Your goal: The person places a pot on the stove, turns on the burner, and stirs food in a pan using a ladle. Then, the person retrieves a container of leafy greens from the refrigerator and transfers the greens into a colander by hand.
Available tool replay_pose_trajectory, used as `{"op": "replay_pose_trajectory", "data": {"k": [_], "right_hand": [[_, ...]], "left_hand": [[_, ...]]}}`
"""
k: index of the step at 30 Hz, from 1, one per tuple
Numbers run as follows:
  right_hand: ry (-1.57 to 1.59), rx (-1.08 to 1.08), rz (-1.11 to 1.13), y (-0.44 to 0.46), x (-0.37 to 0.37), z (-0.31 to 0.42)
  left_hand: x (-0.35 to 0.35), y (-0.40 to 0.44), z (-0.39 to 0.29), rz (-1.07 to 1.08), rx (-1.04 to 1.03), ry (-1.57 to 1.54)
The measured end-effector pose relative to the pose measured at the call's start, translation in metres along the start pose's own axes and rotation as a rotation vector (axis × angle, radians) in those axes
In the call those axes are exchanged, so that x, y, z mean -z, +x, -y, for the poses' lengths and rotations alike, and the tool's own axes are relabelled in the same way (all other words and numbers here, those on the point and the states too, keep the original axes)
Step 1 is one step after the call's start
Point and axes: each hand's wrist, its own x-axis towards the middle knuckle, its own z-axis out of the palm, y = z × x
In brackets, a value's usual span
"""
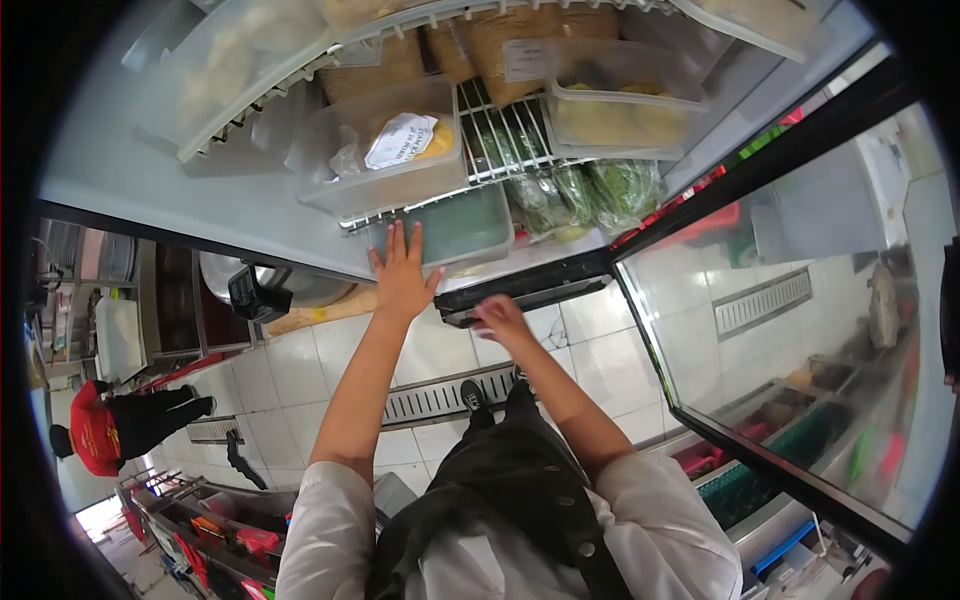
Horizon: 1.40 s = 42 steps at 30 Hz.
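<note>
My left hand [405,275] is stretched out with its fingers spread, the fingertips at the front of a translucent greenish container [455,225] low in an open glass-door fridge. To its right, my right hand [503,322] hangs in front of the fridge's black bottom edge [540,290], slightly blurred, its fingers curled; whether anything small is inside cannot be made out. Just above the greenish container, a clear bin with a white label [402,140] rests on a wire shelf [510,140]. Bagged green vegetables [590,195] lie beside the greenish container.
The glass door [780,290] stands open on the right. Another clear container [625,110] and brown packages [500,50] fill the shelf above. A person in a red shirt [95,428] is at the far left. A floor drain [440,397] crosses the tiles near my feet.
</note>
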Motion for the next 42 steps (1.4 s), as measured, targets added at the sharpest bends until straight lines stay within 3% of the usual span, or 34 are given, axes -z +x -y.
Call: {"op": "replay_pose_trajectory", "data": {"k": [2, 4, 6, 8, 10, 13, 15, 16, 17, 19, 20, 23, 25, 31, 33, 35, 37, 39, 40, 41, 42], "right_hand": [[0.199, -0.05, -0.126, -0.048, 0.071, -0.025], [0.326, 0.185, -0.375, -0.108, 0.166, -0.081], [0.478, 0.17, -0.956, -0.191, 0.255, -0.106], [0.659, 0.241, -1.575, -0.286, 0.319, -0.079], [0.758, 0.565, -1.946, -0.379, 0.331, 0.0], [0.507, 1.23, -1.501, -0.494, 0.425, 0.032], [-0.048, 1.08, -1.486, -0.531, 0.456, 0.029], [0.257, 1.158, -1.033, -0.541, 0.467, 0.022], [0.316, 1.177, -0.698, -0.543, 0.468, 0.024], [0.501, 1.194, -0.66, -0.541, 0.452, 0.026], [0.552, 1.196, -0.648, -0.537, 0.429, 0.03], [0.596, 1.336, -0.789, -0.539, 0.392, 0.012], [0.49, 1.364, -0.989, -0.534, 0.346, -0.008], [0.722, 1.358, -1.545, -0.488, 0.195, -0.083], [0.671, 1.385, -1.503, -0.466, 0.143, -0.103], [0.313, 1.287, -1.672, -0.442, 0.105, -0.131], [0.094, 1.11, -1.743, -0.431, 0.002, -0.103], [0.065, 0.977, -1.616, -0.433, -0.072, -0.087], [0.038, 0.872, -1.446, -0.433, -0.079, -0.111], [-0.248, 1.0, -1.349, -0.432, -0.084, -0.119], [-0.339, 0.968, -1.422, -0.443, -0.106, -0.114]], "left_hand": [[0.0, -0.004, -0.006, -0.053, 0.017, -0.016], [0.002, -0.015, -0.015, -0.083, -0.004, -0.053], [0.0, -0.034, -0.025, -0.082, -0.051, -0.088], [-0.016, -0.066, -0.034, -0.057, -0.124, -0.123], [-0.037, -0.11, -0.045, 0.167, -0.191, -0.101], [-0.071, -0.187, -0.05, 0.432, -0.312, -0.146], [-0.109, -0.236, -0.034, 0.638, -0.426, -0.069], [-0.129, -0.256, -0.021, 0.711, -0.479, -0.079], [-0.143, -0.27, -0.007, 0.794, -0.463, -0.122], [-0.146, -0.274, 0.006, 0.948, -0.363, -0.163], [-0.138, -0.269, 0.01, 1.015, -0.286, -0.15], [-0.127, -0.241, 0.017, 0.906, -0.313, 0.011], [-0.126, -0.218, 0.006, 0.812, -0.375, -0.078], [-0.073, -0.205, -0.068, 0.637, -0.713, -0.597], [-0.021, -0.228, -0.095, 0.688, -0.806, -0.795], [0.02, -0.256, -0.105, 0.676, -0.948, -0.884], [0.078, -0.285, -0.103, 0.721, -0.99, -0.945], [0.091, -0.31, -0.086, 0.571, -1.086, -1.058], [0.1, -0.319, -0.078, 0.506, -1.074, -1.047], [0.114, -0.327, -0.069, 0.448, -1.069, -1.033], [0.127, -0.335, -0.062, 0.402, -1.044, -1.067]]}}
